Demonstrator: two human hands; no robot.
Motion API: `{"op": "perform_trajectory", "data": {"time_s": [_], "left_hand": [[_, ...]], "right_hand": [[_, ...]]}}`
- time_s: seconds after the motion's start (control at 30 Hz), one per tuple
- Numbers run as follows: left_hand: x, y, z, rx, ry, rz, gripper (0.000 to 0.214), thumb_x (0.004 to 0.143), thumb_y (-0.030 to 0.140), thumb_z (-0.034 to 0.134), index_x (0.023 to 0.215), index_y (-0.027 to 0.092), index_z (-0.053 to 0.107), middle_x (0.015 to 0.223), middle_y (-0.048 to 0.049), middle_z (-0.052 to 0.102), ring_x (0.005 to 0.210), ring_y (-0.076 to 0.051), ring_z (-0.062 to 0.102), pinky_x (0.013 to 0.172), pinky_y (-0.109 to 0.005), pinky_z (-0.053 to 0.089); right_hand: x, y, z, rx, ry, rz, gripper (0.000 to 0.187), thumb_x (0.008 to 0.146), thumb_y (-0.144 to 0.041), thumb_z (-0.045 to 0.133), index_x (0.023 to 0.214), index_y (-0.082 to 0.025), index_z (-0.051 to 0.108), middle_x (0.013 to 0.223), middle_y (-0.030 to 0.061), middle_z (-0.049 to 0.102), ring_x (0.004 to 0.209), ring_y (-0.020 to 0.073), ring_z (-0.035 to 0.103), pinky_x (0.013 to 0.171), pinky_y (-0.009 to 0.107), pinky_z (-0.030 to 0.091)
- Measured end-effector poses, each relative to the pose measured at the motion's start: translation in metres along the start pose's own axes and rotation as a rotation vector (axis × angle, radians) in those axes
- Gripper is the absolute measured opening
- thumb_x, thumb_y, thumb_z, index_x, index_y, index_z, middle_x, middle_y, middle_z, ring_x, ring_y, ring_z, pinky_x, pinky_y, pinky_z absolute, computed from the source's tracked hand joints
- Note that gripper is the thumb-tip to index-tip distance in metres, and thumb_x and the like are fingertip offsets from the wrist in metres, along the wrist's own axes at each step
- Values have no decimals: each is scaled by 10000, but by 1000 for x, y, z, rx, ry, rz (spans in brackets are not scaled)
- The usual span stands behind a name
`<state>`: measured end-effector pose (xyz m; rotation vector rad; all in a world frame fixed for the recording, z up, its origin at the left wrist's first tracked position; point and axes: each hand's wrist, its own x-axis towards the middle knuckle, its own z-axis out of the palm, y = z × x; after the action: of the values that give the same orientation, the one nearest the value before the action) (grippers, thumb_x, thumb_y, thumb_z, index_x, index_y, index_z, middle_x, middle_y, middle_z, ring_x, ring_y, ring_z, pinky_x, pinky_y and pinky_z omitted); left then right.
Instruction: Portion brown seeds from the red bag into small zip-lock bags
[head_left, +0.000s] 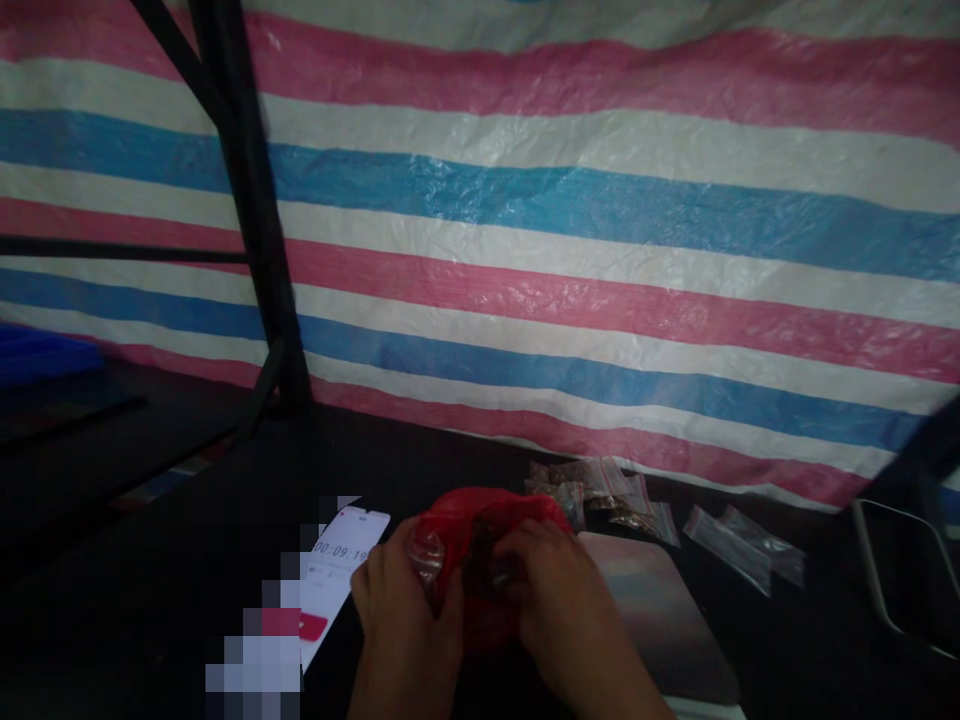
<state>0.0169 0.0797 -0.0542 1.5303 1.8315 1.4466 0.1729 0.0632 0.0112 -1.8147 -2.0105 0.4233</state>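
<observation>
A crumpled red plastic bag sits on the dark table at the bottom centre. My left hand grips its left side, pinching a small clear plastic bag against it. My right hand is closed on the red bag's right side, fingers curled into its dark opening. What lies inside the red bag is hidden.
A phone showing a timer lies left of my hands. A flat metal scale plate sits to the right. Several small clear packets with brown contents lie behind it, and empty clear bags further right. A striped tarp and black frame post stand behind.
</observation>
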Motion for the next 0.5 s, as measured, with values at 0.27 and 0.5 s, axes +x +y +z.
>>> {"op": "perform_trajectory", "data": {"time_s": [0.27,0.5], "left_hand": [[6,21,-14,-211,-57,-218,473,674,327,628,1133,212,605,1189,-139,650,1193,-404,641,1071,-572,493],[7,22,-9,-333,-165,-308,296,666,269,678,961,243,690,936,-79,732,992,-395,708,954,-552,522]], "right_hand": [[21,2,7,-1,112,14,529,772,81,479,1135,-176,764,1255,103,733,1201,291,671,1042,395,502],[21,-6,16,25,85,30,496,816,69,483,1118,-182,786,1275,109,752,1231,292,682,1066,411,497]]}}
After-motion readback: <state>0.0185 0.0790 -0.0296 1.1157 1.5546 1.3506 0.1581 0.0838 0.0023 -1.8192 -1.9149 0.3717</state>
